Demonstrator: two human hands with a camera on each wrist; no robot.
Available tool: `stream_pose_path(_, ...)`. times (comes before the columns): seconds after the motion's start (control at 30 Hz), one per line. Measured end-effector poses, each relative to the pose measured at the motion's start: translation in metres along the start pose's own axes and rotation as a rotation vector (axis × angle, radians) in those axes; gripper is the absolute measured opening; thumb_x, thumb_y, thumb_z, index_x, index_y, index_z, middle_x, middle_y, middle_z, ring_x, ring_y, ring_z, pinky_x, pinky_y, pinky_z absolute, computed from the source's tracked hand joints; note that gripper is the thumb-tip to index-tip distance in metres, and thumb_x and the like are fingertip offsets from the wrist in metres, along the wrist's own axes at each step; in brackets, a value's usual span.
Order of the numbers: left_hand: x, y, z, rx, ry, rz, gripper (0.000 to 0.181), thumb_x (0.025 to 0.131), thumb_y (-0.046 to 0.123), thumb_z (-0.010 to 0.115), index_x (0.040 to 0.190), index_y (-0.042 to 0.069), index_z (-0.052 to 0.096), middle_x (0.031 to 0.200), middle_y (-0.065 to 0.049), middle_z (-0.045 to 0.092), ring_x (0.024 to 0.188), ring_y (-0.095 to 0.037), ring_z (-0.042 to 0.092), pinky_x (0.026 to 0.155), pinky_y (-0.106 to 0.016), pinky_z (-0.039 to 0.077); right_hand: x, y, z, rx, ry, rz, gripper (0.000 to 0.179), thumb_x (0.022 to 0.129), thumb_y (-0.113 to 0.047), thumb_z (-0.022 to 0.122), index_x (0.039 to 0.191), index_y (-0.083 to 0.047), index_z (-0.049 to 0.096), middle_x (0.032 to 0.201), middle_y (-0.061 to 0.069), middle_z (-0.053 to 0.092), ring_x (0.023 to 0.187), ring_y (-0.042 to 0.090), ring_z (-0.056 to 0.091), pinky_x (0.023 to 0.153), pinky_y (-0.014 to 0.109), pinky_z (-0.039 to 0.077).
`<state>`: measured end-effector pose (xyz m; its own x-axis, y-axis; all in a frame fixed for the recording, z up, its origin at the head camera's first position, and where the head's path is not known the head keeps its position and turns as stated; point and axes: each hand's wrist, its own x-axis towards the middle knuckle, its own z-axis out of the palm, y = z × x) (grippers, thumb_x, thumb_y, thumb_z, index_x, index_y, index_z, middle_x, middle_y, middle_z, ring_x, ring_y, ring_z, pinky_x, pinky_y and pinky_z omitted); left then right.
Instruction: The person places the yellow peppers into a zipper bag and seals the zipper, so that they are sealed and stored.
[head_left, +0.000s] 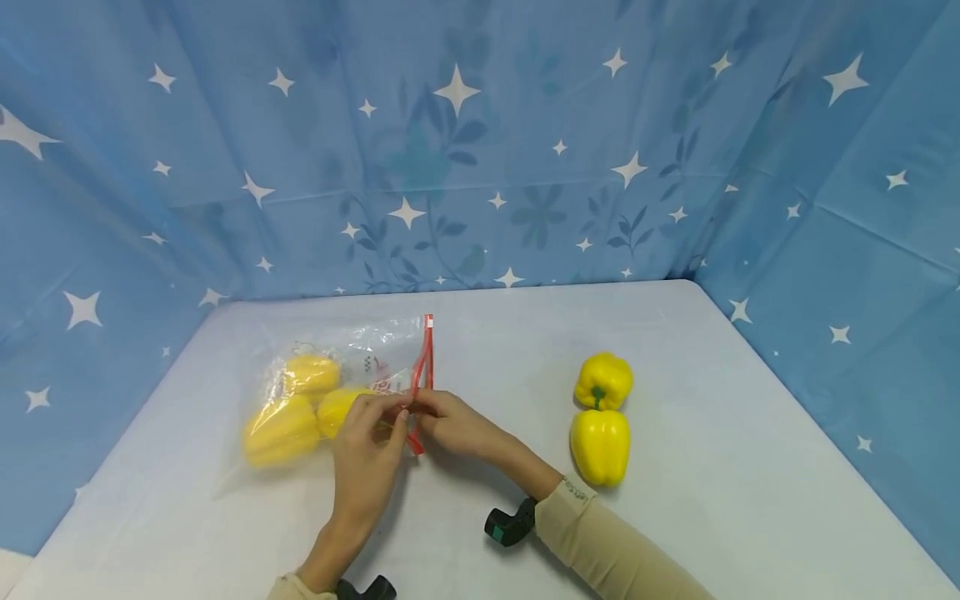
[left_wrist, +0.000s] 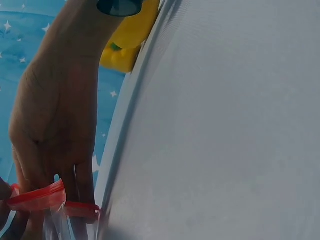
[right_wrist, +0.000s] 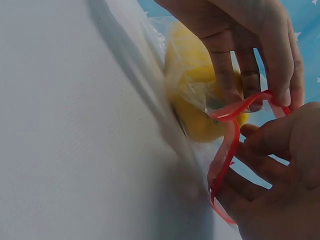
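A clear zip bag (head_left: 360, 337) with a red zip edge lies on the left of the table, holding three yellow bell peppers (head_left: 282, 432). My left hand (head_left: 367, 450) pinches the red edge between thumb and fingers. On the other side of the mouth, my right hand (head_left: 453, 423) grips the same edge. The right wrist view shows the red rim (right_wrist: 231, 145) bent into a gap between the left hand (right_wrist: 250, 45) above and the right hand (right_wrist: 290, 165) below. In the left wrist view, the right hand (left_wrist: 55, 110) reaches down to the rim.
Two more yellow bell peppers, one behind (head_left: 604, 381) and one in front (head_left: 601, 447), sit to the right of my right hand on the white table (head_left: 750, 467). Blue star-patterned curtains (head_left: 480, 167) hang behind and along the sides. Black wrist cameras (head_left: 510, 525) hang by both forearms.
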<state>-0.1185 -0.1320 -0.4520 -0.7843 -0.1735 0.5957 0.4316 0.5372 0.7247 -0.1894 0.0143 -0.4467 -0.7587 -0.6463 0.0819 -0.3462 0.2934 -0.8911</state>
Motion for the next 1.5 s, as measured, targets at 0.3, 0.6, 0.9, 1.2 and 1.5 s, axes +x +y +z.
stream_pose_path(0.3, -0.002, 0.001, -0.001, 0.038, 0.011, -0.008, 0.026, 0.086, -0.013, 0.074, 0.104, 0.006, 0.078, 0.096, -0.005, 0.067, 0.082, -0.015, 0.067, 0.071, -0.009, 0.056, -0.001, -0.001, -0.005, -0.023, 0.012, 0.053, 0.043, 0.099, 0.001, 0.049, 0.14, -0.009, 0.063, 0.14, 0.008, 0.067, 0.129, 0.022, 0.064, 0.112, 0.037, 0.052)
stream_pose_path(0.6, 0.001, -0.002, -0.003, 0.062, -0.009, -0.04, 0.024, 0.087, -0.009, 0.075, 0.104, 0.007, 0.078, 0.095, -0.003, 0.066, 0.084, -0.012, 0.066, 0.072, -0.012, 0.058, -0.002, -0.004, -0.012, -0.065, 0.05, 0.044, 0.036, 0.1, 0.0, 0.052, 0.132, -0.009, 0.067, 0.135, 0.008, 0.068, 0.127, 0.024, 0.065, 0.111, 0.04, 0.053)
stream_pose_path(0.9, 0.002, -0.002, -0.005, 0.042, -0.031, -0.051, 0.023, 0.088, -0.007, 0.076, 0.105, 0.008, 0.077, 0.094, -0.001, 0.066, 0.084, -0.011, 0.066, 0.073, -0.011, 0.058, -0.017, -0.021, -0.032, -0.086, 0.093, 0.062, 0.035, 0.102, -0.003, 0.052, 0.133, -0.008, 0.067, 0.135, 0.013, 0.069, 0.124, 0.028, 0.066, 0.109, 0.046, 0.054)
stream_pose_path(1.2, 0.003, -0.003, 0.0, 0.011, -0.042, -0.054, 0.02, 0.089, -0.005, 0.075, 0.106, 0.006, 0.077, 0.096, -0.002, 0.066, 0.085, -0.012, 0.066, 0.073, -0.014, 0.06, -0.034, -0.022, -0.063, -0.055, 0.173, 0.024, 0.033, 0.106, -0.008, 0.052, 0.136, -0.011, 0.066, 0.141, 0.011, 0.066, 0.126, 0.033, 0.066, 0.107, 0.05, 0.056)
stream_pose_path(1.5, 0.003, -0.001, -0.003, 0.033, -0.05, -0.083, 0.021, 0.09, -0.005, 0.074, 0.107, 0.007, 0.077, 0.097, -0.002, 0.066, 0.088, -0.013, 0.067, 0.074, -0.02, 0.062, -0.069, -0.022, -0.092, -0.049, 0.257, 0.013, 0.033, 0.109, -0.013, 0.052, 0.14, -0.012, 0.062, 0.142, 0.008, 0.065, 0.128, 0.026, 0.064, 0.111, 0.048, 0.053)
